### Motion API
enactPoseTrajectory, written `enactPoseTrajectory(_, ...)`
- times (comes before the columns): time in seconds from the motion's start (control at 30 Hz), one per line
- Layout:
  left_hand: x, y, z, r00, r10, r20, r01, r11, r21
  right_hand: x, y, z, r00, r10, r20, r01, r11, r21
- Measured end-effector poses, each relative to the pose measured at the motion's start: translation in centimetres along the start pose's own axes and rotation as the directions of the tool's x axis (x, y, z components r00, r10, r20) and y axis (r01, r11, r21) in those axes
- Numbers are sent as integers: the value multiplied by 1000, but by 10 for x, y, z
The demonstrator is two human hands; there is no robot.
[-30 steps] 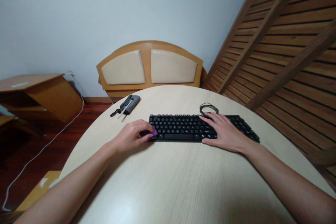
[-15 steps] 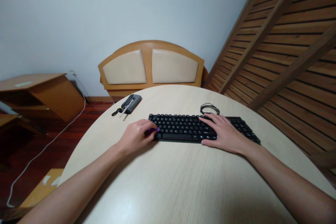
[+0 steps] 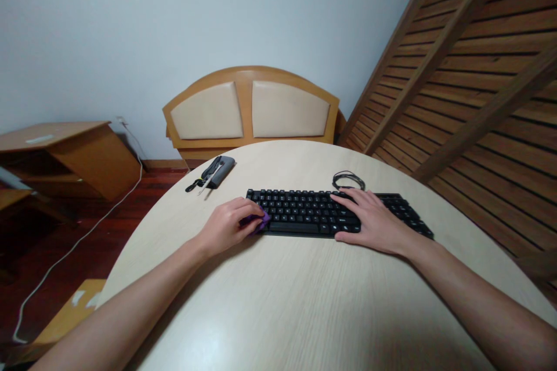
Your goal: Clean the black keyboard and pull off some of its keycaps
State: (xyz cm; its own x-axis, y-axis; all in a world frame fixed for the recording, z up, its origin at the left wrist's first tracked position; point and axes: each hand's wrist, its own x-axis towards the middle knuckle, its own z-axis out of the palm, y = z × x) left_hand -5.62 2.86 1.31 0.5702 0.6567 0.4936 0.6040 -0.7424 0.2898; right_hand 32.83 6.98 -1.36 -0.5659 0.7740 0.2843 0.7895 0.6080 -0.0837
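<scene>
A black keyboard (image 3: pixel 300 211) lies flat on the round, pale wooden table (image 3: pixel 278 301). My left hand (image 3: pixel 232 221) is closed on a purple cloth (image 3: pixel 263 221), pressed against the lower left corner of the keys; most of the cloth is hidden under the fingers. Over the right part of the keyboard rests my right hand (image 3: pixel 372 221), fingers spread, thumb at the front edge. Behind that hand lies a coiled black cable (image 3: pixel 348 178).
At the table's left back lie a grey case (image 3: pixel 224 170), a black cord and a thin brush-like tool (image 3: pixel 209 178). A padded wooden headboard (image 3: pixel 251 107) stands behind. Slatted wood (image 3: pixel 478 104) leans at right, and a wooden desk (image 3: pixel 87 156) stands at left.
The purple cloth shows more beyond my left fingertips, a little lower and further right on the keys. My right hand has stayed nearly still.
</scene>
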Motion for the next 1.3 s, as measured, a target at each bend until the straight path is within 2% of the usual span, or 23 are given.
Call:
enactPoseTrajectory(0.07, 1, -1, 2, 993, -48, -105, 46, 999, -20, 0, -1, 0, 1000, -11, 4, 11, 1000, 9)
enactPoseTrajectory(0.13, 2, -1, 5, 986, -80, -149, 81, 997, -4, -1, -4, 0, 1000, -29, 5, 28, 999, 19)
enactPoseTrajectory(0.27, 5, 1, 8, 990, -139, -17, 140, 988, 64, -1, -10, -1, 999, -39, 23, 38, 999, 26)
enactPoseTrajectory(0.43, 6, 0, -2, 985, -115, 130, 104, 991, 84, 0, -13, -3, 999, -31, 35, 30, 999, 34)
enactPoseTrajectory(0.53, 5, -4, -7, 982, -117, 148, 111, 993, 51, 0, -13, -4, 999, -30, 35, 28, 999, 34)
enactPoseTrajectory(0.63, 4, -6, -9, 974, -207, 98, 199, 977, 79, 0, -13, -5, 998, -30, 47, 29, 999, 30)
enactPoseTrajectory(0.7, 4, -6, -12, 949, -313, 34, 307, 943, 126, 0, -14, -5, 998, -28, 48, 26, 999, 36)
enactPoseTrajectory(0.77, 4, -7, -17, 900, -436, -12, 432, 887, 162, 0, -13, -5, 999, -28, 45, 26, 999, 43)
enactPoseTrajectory(0.83, 4, -9, -22, 847, -532, 2, 524, 835, 166, -1, -13, -4, 999, -30, 43, 28, 999, 44)
enactPoseTrajectory(0.9, 4, -12, -25, 826, -561, 55, 550, 823, 141, -1, -12, -3, 999, -33, 42, 31, 999, 38)
enactPoseTrajectory(1.0, 4, -16, -25, 851, -517, 87, 516, 856, 43, 0, -11, -2, 998, -37, 43, 35, 999, 30)
enactPoseTrajectory(1.13, 6, -14, -23, 894, -447, 26, 448, 890, -79, 0, -11, -2, 998, -37, 43, 36, 999, 25)
enactPoseTrajectory(1.3, 7, -6, -27, 938, -346, -32, 340, 932, -121, 0, -11, -1, 999, -29, 45, 28, 999, 31)
